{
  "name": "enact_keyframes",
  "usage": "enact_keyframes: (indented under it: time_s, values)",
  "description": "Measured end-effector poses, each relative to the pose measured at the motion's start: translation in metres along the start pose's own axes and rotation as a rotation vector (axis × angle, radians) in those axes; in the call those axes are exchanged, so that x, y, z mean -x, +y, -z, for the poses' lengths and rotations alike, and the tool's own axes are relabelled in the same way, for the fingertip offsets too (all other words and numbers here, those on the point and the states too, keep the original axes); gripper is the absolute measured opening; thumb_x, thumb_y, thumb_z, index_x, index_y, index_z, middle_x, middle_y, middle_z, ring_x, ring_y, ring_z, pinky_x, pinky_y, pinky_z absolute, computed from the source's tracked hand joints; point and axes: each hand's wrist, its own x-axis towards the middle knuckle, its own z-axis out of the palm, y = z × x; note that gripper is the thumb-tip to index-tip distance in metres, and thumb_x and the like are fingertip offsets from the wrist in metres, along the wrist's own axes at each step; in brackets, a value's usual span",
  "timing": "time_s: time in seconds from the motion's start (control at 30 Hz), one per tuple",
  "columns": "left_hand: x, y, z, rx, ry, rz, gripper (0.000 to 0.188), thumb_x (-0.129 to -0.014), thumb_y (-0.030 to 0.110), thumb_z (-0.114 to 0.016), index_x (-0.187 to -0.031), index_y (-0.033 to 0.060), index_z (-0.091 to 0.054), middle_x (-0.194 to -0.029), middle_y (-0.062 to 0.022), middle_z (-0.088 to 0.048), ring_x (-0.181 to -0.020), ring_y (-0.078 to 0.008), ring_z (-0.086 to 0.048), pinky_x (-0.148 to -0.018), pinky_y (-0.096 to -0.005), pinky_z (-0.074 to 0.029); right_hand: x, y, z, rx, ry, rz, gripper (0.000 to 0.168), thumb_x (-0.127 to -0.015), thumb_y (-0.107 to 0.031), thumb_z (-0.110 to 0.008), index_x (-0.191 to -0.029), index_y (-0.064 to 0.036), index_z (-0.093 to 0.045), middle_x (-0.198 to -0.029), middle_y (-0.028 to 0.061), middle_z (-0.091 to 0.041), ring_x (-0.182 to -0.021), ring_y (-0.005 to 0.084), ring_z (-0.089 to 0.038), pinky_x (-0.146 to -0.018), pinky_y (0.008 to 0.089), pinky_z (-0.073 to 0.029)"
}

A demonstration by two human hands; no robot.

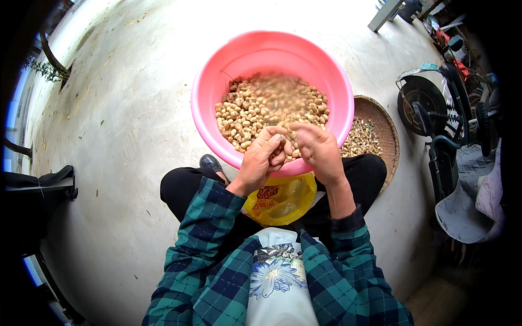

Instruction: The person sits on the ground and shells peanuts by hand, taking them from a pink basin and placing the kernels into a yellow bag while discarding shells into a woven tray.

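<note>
Over the near rim of a pink plastic tub (340, 85), my two hands are close together. My left hand (261, 157) is curled shut around what looks like a peanut, mostly hidden by the fingers. Beside it, my right hand (320, 153) is blurred, its fingers bent and the index finger reaching towards the left; whether it holds anything is not visible. Unshelled peanuts (240, 122) cover the tub's bottom, with a blurred patch in their middle. Below my hands, between the legs, a yellow plastic bag (289, 210) gapes, with reddish shelled peanut kernels (268, 191) inside.
A round woven basket (391, 138) with broken peanut shells (363, 140) lies right of the tub, partly behind my knee. Farther right stands a scooter (444, 110) with a grey cover. A tree trunk (53, 59) rises from the concrete floor (134, 102) at left.
</note>
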Motion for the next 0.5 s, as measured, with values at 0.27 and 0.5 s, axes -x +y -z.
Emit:
enact_keyframes:
  time_s: [0.27, 0.5]
  values:
    - [-0.001, -0.001, 0.007, -0.121, -0.035, 0.053, 0.032, -0.098, 0.035, -0.033, -0.085, 0.0090, -0.046, -0.061, 0.0019, -0.040, -0.047, -0.0039, -0.030, -0.041, -0.0170, -0.023, 0.001, 0.002, -0.017, 0.680, -0.022, 0.587, 0.019, -0.081, -0.002, -0.061, -0.099, 0.000, -0.065, -0.072, 0.0062, -0.055, -0.066, 0.0125, -0.054, -0.059, 0.0243, -0.044]
    - [0.001, -0.011, 0.001, -0.082, 0.013, -0.021, 0.034, -0.098, 0.035, -0.033, -0.085, 0.0073, -0.048, -0.063, 0.0032, -0.038, -0.048, -0.0038, -0.031, -0.042, -0.0169, -0.028, 0.001, 0.025, -0.022, 0.065, 0.003, 0.261, 0.018, -0.087, -0.004, -0.056, -0.101, 0.003, -0.063, -0.076, 0.0003, -0.054, -0.065, 0.0051, -0.051, -0.055, 0.0180, -0.041]
